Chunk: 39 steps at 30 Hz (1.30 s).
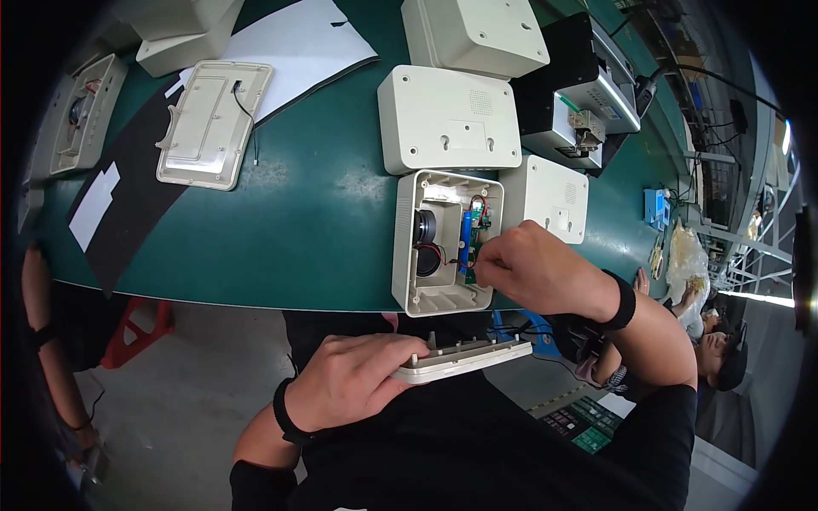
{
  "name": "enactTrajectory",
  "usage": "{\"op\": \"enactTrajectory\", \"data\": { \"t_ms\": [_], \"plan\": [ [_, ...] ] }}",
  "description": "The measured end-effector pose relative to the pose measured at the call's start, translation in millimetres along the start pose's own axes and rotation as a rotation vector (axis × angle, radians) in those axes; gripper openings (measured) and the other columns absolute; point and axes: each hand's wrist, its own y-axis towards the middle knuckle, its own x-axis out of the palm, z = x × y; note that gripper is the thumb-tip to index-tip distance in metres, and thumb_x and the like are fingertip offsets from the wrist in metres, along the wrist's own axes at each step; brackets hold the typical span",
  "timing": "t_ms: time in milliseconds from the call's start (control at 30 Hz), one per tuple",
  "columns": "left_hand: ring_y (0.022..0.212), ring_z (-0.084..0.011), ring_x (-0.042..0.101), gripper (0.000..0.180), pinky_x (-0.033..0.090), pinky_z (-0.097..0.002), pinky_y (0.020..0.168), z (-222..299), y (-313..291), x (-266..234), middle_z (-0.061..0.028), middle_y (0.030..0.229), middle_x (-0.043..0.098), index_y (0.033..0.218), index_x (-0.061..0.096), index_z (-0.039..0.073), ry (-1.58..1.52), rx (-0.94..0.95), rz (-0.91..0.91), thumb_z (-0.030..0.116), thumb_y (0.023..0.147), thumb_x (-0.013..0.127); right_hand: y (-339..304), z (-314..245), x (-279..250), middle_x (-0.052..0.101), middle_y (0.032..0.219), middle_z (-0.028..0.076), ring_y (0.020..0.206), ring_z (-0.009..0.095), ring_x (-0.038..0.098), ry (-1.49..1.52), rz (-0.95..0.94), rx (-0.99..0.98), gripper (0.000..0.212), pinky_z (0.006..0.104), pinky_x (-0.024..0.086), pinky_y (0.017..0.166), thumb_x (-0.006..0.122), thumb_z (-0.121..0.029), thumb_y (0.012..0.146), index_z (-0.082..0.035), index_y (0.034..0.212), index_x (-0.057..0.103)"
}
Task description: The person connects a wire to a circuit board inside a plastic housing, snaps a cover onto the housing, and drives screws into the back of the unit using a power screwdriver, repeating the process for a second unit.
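Observation:
My left hand (pixel 345 379) grips a cream plastic cover (pixel 469 358) by its left end, thumb on top, just off the table's front edge. Posts stick up from the cover's inner side. At the table edge lies an open cream housing (pixel 404 247). Inside it are a round speaker (pixel 425 226), a black round part (pixel 428 261), a blue cylindrical cell (pixel 465 238) and a green circuit board (pixel 482 215) with red and black wires. My right hand (pixel 537 264) reaches over the housing's right wall, fingertips pinched at the board; what they hold is hidden.
Closed cream housings (pixel 452 119) stand behind and beside the open one. A cover with a cable (pixel 204 123) lies on the left over a black sheet (pixel 141 217). A metal-and-black device (pixel 588 111) stands back right. A person (pixel 720 353) sits to the right.

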Motion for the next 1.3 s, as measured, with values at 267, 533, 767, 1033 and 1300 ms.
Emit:
{"op": "enactTrajectory", "data": {
  "t_ms": [267, 533, 767, 1033, 1300],
  "plan": [
    [0.080, -0.0293, 0.075, 0.039, 0.063, -0.0364, 0.068, -3, 2, -2, -0.0100, 0.099, 0.076, 0.116, 0.063, 0.006, -0.020, 0.032, 0.005, 0.005, 0.080, 0.081, 5, -10, -3, 0.067, 0.069, 0.022, 0.062, 0.040, 0.066, -0.101, -0.052, 0.068, 0.019, 0.0444, 0.054, 0.063, 0.063, -0.011, 0.089, 0.003, 0.083, 0.074],
    [0.079, -0.0286, 0.075, 0.042, 0.062, -0.0357, 0.067, -5, -2, -4, -0.0096, 0.100, 0.076, 0.116, 0.063, 0.006, -0.035, 0.034, 0.012, 0.004, 0.079, 0.082, 7, -15, 0, 0.065, 0.069, 0.023, 0.065, 0.043, 0.065, -0.144, -0.049, 0.070, 0.019, 0.0477, 0.053, 0.064, 0.062, -0.009, 0.089, 0.004, 0.078, 0.071],
    [0.077, -0.0289, 0.075, 0.036, 0.061, -0.0368, 0.066, -4, 0, -2, -0.0109, 0.094, 0.076, 0.116, 0.063, 0.005, -0.017, 0.049, 0.020, 0.010, 0.086, 0.082, 9, -12, 12, 0.066, 0.071, 0.025, 0.068, 0.045, 0.066, -0.206, 0.000, 0.041, 0.020, 0.0494, 0.054, 0.067, 0.061, -0.007, 0.088, 0.005, 0.073, 0.068],
    [0.075, -0.0295, 0.076, 0.029, 0.060, -0.0349, 0.068, 24, 11, -3, -0.0150, 0.084, 0.075, 0.115, 0.063, 0.000, -0.022, -0.218, 0.128, 0.017, 0.097, 0.077, -23, -38, -14, 0.072, 0.078, 0.020, 0.068, 0.034, 0.072, -0.140, 0.237, 0.156, 0.026, 0.0449, 0.057, 0.067, 0.072, -0.014, 0.092, 0.001, 0.112, 0.073],
    [0.094, -0.0277, 0.077, 0.042, 0.062, -0.0369, 0.078, 48, 52, 22, -0.0197, 0.112, 0.074, 0.127, 0.051, -0.004, -0.499, -0.357, 0.411, 0.015, 0.098, 0.074, -80, -49, 18, 0.044, 0.156, 0.032, 0.142, 0.044, 0.052, -0.374, 0.631, -0.215, 0.118, 0.0485, 0.050, 0.109, 0.097, -0.040, 0.068, 0.002, 0.158, 0.035]
  ]
}}
